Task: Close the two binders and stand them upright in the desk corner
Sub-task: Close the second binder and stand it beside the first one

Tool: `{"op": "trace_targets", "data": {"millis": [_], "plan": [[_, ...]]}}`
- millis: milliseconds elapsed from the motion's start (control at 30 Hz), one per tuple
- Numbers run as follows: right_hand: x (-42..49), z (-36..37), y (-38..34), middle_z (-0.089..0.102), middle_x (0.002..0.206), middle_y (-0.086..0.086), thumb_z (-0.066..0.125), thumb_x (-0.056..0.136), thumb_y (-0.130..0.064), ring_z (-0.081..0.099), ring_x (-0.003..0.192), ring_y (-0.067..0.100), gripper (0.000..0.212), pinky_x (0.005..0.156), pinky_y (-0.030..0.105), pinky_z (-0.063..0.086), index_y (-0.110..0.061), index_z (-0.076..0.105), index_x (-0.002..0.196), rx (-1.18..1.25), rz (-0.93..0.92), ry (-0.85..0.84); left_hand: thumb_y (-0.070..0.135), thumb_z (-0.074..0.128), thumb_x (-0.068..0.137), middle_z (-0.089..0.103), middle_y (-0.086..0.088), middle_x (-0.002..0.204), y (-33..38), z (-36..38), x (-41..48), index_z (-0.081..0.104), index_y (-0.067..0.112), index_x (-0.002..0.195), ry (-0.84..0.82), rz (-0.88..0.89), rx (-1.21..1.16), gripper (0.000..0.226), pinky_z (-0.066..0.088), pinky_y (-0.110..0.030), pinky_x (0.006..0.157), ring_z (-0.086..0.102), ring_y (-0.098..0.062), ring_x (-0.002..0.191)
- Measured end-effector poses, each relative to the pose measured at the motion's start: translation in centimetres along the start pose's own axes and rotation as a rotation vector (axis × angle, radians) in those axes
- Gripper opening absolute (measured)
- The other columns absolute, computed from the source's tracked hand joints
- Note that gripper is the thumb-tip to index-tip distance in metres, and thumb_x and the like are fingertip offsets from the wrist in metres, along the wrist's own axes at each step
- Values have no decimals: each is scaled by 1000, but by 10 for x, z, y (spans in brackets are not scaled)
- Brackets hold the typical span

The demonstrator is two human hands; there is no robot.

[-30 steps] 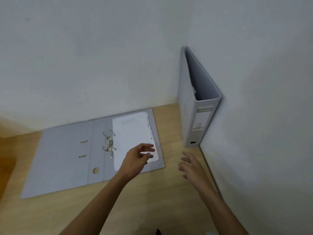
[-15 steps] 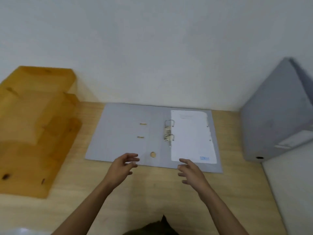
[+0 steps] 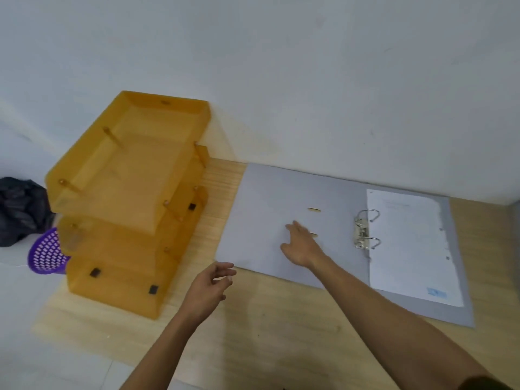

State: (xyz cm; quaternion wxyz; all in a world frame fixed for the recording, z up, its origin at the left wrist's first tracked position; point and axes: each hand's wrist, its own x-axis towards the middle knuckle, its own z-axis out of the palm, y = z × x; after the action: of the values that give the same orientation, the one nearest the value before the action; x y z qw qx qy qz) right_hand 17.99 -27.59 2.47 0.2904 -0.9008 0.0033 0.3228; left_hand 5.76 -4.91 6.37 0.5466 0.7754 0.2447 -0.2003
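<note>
The open binder [image 3: 284,220] lies flat on the wooden bench [image 3: 253,333] in the centre and right of the frame, its far edge against the white wall [image 3: 281,66]. Its grey left cover is bare, two metal rings [image 3: 365,230] stand up at the spine, and a stack of white paper [image 3: 410,243] rests on the right cover. Only one binder is clearly in view; a grey sliver at the far right edge cannot be identified. The right hand [image 3: 302,244] reaches across from the lower right and lies over the left cover, fingers spread and pointing toward the upper left, holding nothing. The left hand [image 3: 209,288] hovers above the bench just beside the cover's lower left corner, fingers loosely curled and apart, its grip empty. At the left of the frame, close to the binder's left edge but not touching it, stands one amber translucent paper tray rack [image 3: 126,198] of three stacked tiers, its back against the wall. Beyond the bench's left edge, at the far left, sit one purple perforated basket [image 3: 46,254] and one black plastic bag [image 3: 19,206].
</note>
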Motion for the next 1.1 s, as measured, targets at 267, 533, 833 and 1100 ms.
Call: {"op": "trace_targets", "data": {"millis": [267,533,833,1100], "plan": [[22,37,27,-20,169,-1,26,98,-63,-13,157,30,79,126,52,6,-30,-10,161,-455,-50,-5,14,57,99,62,4,134,-15,-22,21,59,17,134,60,-47,113,35,52,-32,92,62,-15,114],[-68,76,48,-14,170,-5,28,98,-62,-14,157,24,77,126,48,0,-31,-1,162,-381,-123,-81,16,64,91,41,-14,155,3,17,68,32,11,155,165,-65,171,72,41,-49,112,42,-36,140],[-42,55,22,1,171,-4,43,100,-52,-3,158,23,70,127,45,15,-24,21,160,-106,-63,-53,32,74,84,39,-17,149,3,34,85,42,7,146,353,-309,28,74,43,-53,107,38,-39,136],[-5,50,-28,-21,168,-6,35,95,-67,-28,150,43,74,120,68,2,-41,8,159,-42,98,-182,18,70,89,72,-11,126,12,5,98,66,8,132,172,-274,-381,45,56,-35,81,70,-27,98]]}}
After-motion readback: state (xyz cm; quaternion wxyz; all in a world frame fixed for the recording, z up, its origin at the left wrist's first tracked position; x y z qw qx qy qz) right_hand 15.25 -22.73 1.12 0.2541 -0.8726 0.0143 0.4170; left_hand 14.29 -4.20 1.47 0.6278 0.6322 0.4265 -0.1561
